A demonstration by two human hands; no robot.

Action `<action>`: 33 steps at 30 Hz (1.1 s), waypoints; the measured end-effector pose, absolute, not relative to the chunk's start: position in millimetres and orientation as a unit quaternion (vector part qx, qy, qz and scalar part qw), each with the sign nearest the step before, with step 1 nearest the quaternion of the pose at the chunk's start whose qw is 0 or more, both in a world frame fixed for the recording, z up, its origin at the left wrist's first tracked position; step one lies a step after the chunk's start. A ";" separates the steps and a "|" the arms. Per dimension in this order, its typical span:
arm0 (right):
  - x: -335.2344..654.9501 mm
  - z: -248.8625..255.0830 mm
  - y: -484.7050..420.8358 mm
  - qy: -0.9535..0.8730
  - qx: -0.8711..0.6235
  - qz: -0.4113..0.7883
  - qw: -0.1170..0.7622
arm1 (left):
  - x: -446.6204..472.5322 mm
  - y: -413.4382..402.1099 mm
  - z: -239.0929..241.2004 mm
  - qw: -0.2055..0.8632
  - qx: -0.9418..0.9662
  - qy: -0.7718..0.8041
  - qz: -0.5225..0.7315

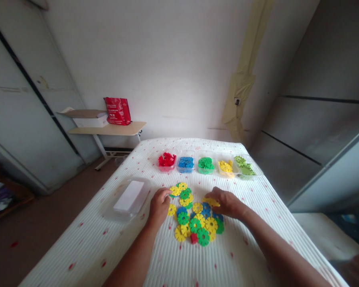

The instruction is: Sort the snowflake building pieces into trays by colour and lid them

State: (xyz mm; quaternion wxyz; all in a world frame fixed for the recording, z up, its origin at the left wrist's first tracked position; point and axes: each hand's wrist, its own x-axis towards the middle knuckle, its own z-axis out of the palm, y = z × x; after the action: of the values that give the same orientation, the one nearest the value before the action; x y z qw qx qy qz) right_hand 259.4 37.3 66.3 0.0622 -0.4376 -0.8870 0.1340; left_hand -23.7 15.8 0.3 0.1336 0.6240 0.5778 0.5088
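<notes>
As sorted trays (185, 164) wait behind, the left hand (159, 205) pinches a yellow disc (175, 191) while the right hand (225, 202) grasps another yellow piece (211, 201) over the pile (196, 223) on the bed (197, 259).

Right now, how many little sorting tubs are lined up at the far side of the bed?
5, in a row left to right: red tub, blue tub, green tub, yellow tub, light-green tub. A larger lidded container lies apart, beside the left hand.
</notes>
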 end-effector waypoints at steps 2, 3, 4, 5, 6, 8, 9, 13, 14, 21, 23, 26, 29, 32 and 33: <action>250.1 68.0 41.1 -0.897 -0.419 0.141 0.034 | -23.9 15.5 0.6 0.137 0.625 0.576 0.509; 246.5 69.8 42.7 -0.898 -0.416 0.144 0.018 | -24.0 15.4 0.8 0.138 0.625 0.576 0.509; 243.8 71.8 44.1 -0.897 -0.416 0.148 0.004 | -24.0 15.3 1.0 0.138 0.624 0.576 0.509; 242.0 73.6 45.5 -0.895 -0.419 0.151 -0.008 | -23.9 15.2 1.2 0.139 0.623 0.577 0.509; 241.0 74.9 46.8 -0.892 -0.425 0.153 -0.017 | -23.9 15.2 1.5 0.139 0.622 0.578 0.510; 240.8 75.4 49.1 -0.885 -0.439 0.154 -0.022 | -23.8 15.2 1.9 0.141 0.621 0.578 0.511; 241.5 74.5 49.7 -0.882 -0.445 0.153 -0.020 | -23.8 15.3 2.0 0.143 0.620 0.577 0.512; 246.1 66.6 47.0 -0.872 -0.468 0.142 0.004 | -24.1 16.0 1.1 0.145 0.622 0.572 0.515; 247.6 64.6 45.2 -0.869 -0.476 0.138 0.009 | -24.2 16.2 0.6 0.143 0.622 0.571 0.516; 270.8 82.2 53.0 -0.851 -0.522 0.053 0.034 | -24.9 16.8 -1.1 0.136 0.625 0.568 0.518; 280.8 99.8 68.9 -0.829 -0.558 -0.001 0.045 | -25.1 17.0 -0.4 0.135 0.626 0.569 0.515; 292.3 124.0 96.8 -0.792 -0.605 -0.056 0.057 | -25.0 16.9 1.4 0.137 0.621 0.576 0.513; 294.2 131.3 113.3 -0.774 -0.622 -0.075 0.095 | -24.6 16.0 3.3 0.142 0.616 0.584 0.510; 285.5 118.7 109.2 -0.775 -0.609 -0.078 0.151 | -24.1 15.1 3.7 0.147 0.616 0.588 0.503; 281.4 111.5 104.2 -0.781 -0.598 -0.075 0.162 | -23.9 14.9 3.4 0.146 0.617 0.589 0.502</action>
State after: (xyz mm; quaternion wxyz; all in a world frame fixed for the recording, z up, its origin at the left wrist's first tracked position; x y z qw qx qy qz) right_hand 281.4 104.2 111.5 0.1619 -0.5978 -0.7815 -0.0753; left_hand -23.9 14.9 3.4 0.1464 0.6168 0.5886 0.5016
